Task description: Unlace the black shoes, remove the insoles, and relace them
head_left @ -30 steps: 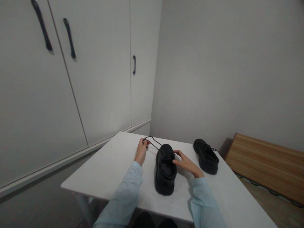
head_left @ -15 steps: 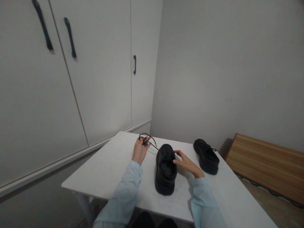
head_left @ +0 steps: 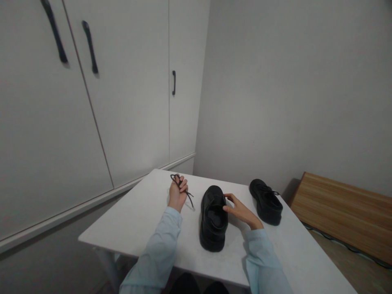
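Table (head_left: 137, 228) fills lower centre of frame, bare surface left of the hands and toward the near edge. Shoe (head_left: 213, 218) sits mid-table, long axis running near edge to far edge, heel toward the person. Second shoe (head_left: 266, 201) lies well apart at right. Right hand (head_left: 240, 211) rests on the shoe's right side, fingers curled at the opening. Left hand (head_left: 177, 194), just left of the shoe, is closed around a bunched lace (head_left: 180, 184), free of the shoe, one end trailing onto the table.

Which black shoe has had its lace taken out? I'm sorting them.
The near shoe, steadied by the right hand; its lace is in the left hand. The far shoe remains laced.
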A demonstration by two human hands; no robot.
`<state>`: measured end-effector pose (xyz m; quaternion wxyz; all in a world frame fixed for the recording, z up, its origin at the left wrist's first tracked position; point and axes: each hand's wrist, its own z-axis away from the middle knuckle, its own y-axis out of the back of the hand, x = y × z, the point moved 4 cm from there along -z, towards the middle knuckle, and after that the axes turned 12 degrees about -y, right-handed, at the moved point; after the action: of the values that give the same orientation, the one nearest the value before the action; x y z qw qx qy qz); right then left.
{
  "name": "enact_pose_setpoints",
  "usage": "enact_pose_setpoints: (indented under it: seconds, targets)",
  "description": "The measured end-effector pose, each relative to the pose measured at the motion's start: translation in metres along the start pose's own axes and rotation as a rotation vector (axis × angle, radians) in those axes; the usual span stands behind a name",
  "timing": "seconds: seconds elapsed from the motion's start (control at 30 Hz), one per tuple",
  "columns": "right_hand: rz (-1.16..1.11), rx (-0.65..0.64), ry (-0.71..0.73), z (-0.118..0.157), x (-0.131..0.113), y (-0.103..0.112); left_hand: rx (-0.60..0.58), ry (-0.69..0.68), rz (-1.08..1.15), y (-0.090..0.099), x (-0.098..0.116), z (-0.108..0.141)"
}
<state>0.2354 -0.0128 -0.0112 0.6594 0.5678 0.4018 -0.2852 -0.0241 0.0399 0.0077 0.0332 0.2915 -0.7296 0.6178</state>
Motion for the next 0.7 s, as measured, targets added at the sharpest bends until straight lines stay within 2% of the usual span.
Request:
enact_pose_setpoints:
  seconds: [0.13,0.27,0.4,0.57,0.7]
  targets:
    - [0.003,0.006,-0.006,-0.001,0.002,0.000,-0.082,-0.023,-0.035,-0.006,-0.001,0.003]
    - [0.003,0.005,-0.017,-0.003,0.003,-0.001,-0.224,0.023,-0.199,-0.016,-0.014,0.010]
    - [0.000,0.008,-0.018,-0.003,0.002,-0.002,-0.402,0.076,-0.518,-0.019,-0.033,0.022]
    - [0.008,0.005,-0.019,-0.004,0.003,-0.002,-0.693,-0.045,-1.010,-0.014,-0.047,0.030]
    - [0.001,-0.001,-0.019,-0.005,0.004,-0.003,-0.755,0.022,-1.191,-0.003,-0.054,0.029]
